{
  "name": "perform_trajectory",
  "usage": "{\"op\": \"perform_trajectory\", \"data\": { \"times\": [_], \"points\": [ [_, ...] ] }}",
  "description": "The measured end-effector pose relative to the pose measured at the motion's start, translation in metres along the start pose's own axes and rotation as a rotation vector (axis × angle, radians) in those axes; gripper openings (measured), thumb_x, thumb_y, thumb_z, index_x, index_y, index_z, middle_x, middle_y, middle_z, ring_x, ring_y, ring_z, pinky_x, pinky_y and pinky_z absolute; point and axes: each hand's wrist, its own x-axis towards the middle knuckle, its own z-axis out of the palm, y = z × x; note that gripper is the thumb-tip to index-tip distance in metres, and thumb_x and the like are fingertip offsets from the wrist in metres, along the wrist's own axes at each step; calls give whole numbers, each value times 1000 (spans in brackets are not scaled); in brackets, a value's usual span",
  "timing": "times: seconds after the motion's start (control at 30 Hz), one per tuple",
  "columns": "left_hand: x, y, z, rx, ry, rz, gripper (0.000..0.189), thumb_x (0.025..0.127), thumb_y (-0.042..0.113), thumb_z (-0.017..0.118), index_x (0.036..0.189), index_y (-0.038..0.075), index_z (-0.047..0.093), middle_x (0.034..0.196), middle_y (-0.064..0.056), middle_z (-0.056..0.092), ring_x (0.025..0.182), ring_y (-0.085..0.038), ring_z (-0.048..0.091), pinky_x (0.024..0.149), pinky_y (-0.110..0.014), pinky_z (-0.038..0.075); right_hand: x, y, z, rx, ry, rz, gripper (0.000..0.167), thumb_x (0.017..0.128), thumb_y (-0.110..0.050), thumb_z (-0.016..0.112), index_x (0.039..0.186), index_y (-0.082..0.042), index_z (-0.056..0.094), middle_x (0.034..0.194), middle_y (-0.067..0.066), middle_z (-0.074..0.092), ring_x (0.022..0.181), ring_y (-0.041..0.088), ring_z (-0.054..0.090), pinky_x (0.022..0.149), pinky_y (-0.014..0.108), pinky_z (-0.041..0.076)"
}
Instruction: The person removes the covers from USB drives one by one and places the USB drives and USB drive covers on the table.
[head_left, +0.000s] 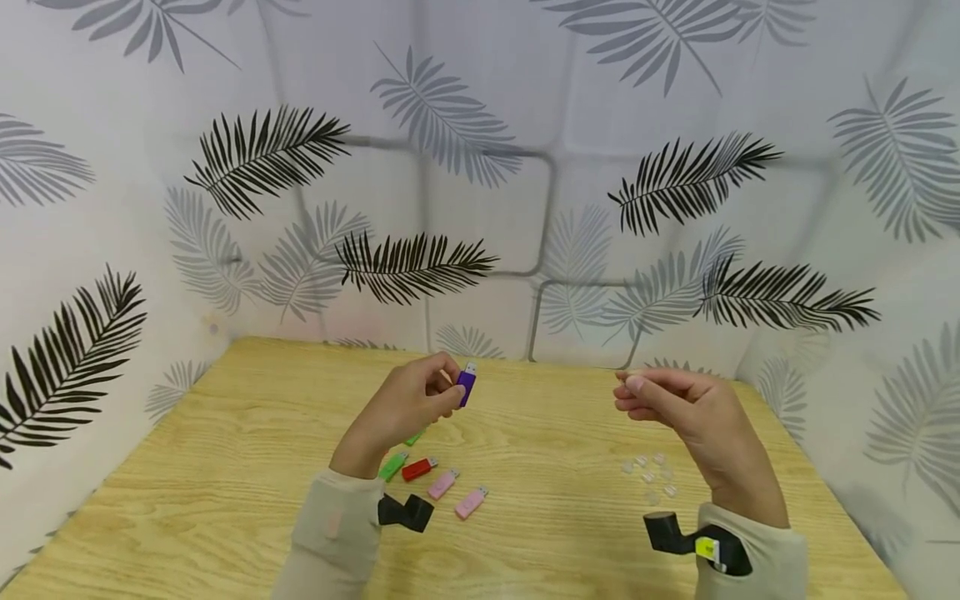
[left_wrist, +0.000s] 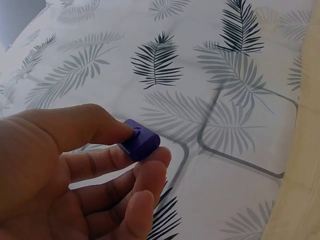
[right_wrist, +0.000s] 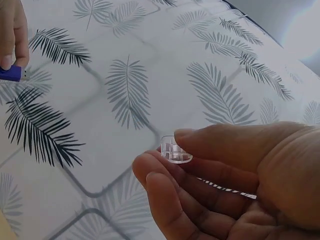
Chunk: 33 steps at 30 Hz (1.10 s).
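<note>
My left hand pinches a purple USB stick between thumb and fingers, its metal plug pointing up in the head view. The left wrist view shows the rounded end of the purple stick under the thumb. Held out to the right, my right hand grips a small clear plastic cap between thumb and forefinger. The two hands are well apart, both raised over the wooden table.
Below the left hand lie a red USB stick, a green one, two pink ones and another green one, partly hidden. Several clear caps lie beside the right wrist. A leaf-patterned cloth rises behind the table.
</note>
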Motion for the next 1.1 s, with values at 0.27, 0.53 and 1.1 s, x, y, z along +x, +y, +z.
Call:
{"op": "perform_trajectory", "data": {
  "times": [0.27, 0.53, 1.1],
  "points": [
    [4, -8, 3, 124, 19, -52, 5, 94, 16, 63, 95, 13, 60, 86, -1, 65, 75, -17, 57, 62, -30, 46, 1, 15, -19, -341, 46, 4, 35, 97, -20, 59, 119, 8, 63, 96, 0, 71, 84, 10, 68, 74, 23, 54],
    [9, -19, 7, 240, 75, -124, 8, 90, 19, 69, 89, 13, 63, 77, -2, 58, 64, -18, 49, 56, -30, 40, 1, 34, -40, -449, 33, 162, 26, 95, -11, 63, 111, 9, 62, 95, 12, 70, 81, 12, 68, 73, 26, 55],
    [16, -39, 27, 470, 64, -217, 17, 88, 22, 72, 76, 14, 62, 66, 2, 57, 54, -15, 47, 47, -27, 35, 6, 63, -45, -651, -169, 384, 16, 91, -16, 67, 90, 0, 68, 73, 4, 61, 69, 19, 54, 64, 34, 47]
  ]
}}
